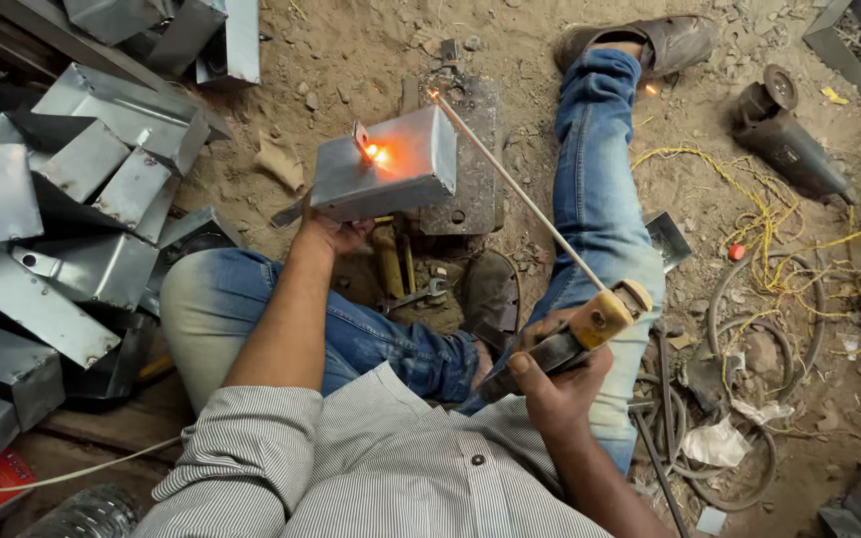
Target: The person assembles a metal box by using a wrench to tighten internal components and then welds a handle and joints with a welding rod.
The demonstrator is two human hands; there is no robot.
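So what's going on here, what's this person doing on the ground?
A person sits on the dirt floor welding. The left hand steadies a folded sheet-metal box by its underside; a spot on the box's upper face glows orange. The right hand grips an electrode holder, and its long welding rod reaches up to the box's top corner. More metal boxes are piled to the left, and an angle grinder lies among yellow wires on the right.
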